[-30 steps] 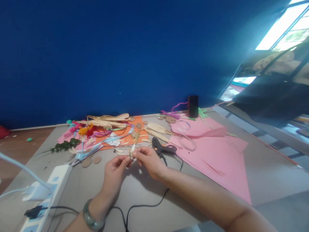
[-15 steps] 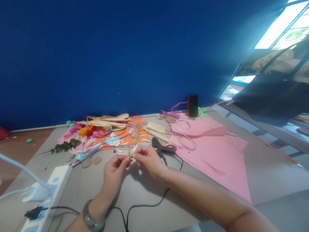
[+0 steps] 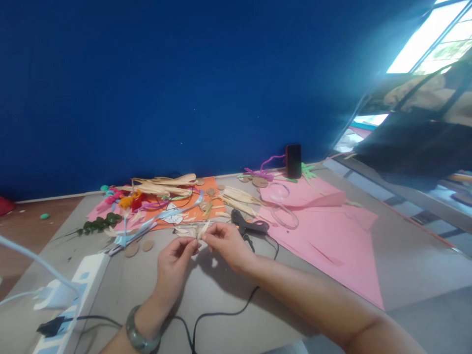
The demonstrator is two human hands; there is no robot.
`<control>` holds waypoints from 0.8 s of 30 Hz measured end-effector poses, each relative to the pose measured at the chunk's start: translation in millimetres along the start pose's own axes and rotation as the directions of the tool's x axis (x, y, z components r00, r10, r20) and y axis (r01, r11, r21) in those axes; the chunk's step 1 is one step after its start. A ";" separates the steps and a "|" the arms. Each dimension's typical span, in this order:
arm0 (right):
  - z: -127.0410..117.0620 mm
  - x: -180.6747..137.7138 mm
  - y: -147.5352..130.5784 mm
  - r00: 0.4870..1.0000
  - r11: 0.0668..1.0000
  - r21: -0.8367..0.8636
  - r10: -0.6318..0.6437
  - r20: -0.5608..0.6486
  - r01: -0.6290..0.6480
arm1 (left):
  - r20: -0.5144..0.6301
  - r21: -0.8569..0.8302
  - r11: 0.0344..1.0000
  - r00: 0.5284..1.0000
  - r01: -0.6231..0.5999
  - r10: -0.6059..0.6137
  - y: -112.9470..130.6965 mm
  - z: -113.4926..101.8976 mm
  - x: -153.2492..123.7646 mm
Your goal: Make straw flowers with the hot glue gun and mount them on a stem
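My left hand (image 3: 177,260) and my right hand (image 3: 228,246) meet above the near middle of the table, fingertips pinched together. Between them they hold a small bunch of pale dried husk strips (image 3: 191,230), which fans out beyond the fingers; its lower end is hidden by them. Just past my right hand lies a black glue gun (image 3: 250,226), its cord running toward me. Longer husk strips (image 3: 241,199) lie behind it. Orange paper (image 3: 217,216) spreads beyond the held bunch.
At the left stands a white power strip (image 3: 92,270) with plugs and cables. Wooden discs (image 3: 132,249), a leafy green sprig (image 3: 98,223) and colourful pipe cleaners (image 3: 129,200) lie beyond. Pink sheets (image 3: 332,241) cover the right. A phone (image 3: 293,161) leans against the blue wall (image 3: 221,88).
Both hands keep nearly the same pinch on the husk strips. The view has shifted very slightly; nothing else has visibly moved.
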State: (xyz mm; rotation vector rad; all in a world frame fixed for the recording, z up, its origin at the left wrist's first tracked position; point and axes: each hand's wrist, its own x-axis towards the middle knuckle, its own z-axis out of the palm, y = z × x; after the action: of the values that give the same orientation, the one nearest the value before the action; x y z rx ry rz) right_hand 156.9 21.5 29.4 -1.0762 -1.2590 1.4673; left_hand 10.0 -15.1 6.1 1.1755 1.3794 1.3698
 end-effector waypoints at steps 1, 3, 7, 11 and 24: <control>0.0 0.5 0.2 1.000 1.000 0.007 0.001 -0.009 -0.001 | 0.011 -0.007 1.000 1.000 0.011 -0.010 0.7 0.2 -0.3; -0.2 1.5 0.7 1.000 1.000 0.011 -0.002 -0.021 0.002 | 0.031 -0.022 0.999 0.999 0.034 -0.033 2.0 0.6 -1.1; -1.2 2.4 -0.1 0.999 0.999 -0.033 -0.036 -0.033 0.034 | 0.050 -0.043 0.997 0.997 0.059 -0.057 2.8 1.4 -1.7; -1.7 1.2 -1.5 1.000 0.999 -0.045 -0.027 -0.007 0.027 | 0.064 -0.038 0.998 0.997 0.043 -0.040 1.6 1.6 -0.4; -1.2 0.6 0.5 1.000 1.000 0.007 0.012 0.012 -0.012 | 0.090 -0.163 0.973 0.985 0.162 -0.149 -4.3 2.4 0.2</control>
State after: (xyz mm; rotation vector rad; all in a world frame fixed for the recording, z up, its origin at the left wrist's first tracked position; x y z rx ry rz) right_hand 157.8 22.3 28.8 -1.0734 -1.2564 1.4885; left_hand 12.1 -14.2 1.7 0.9772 1.2462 1.2898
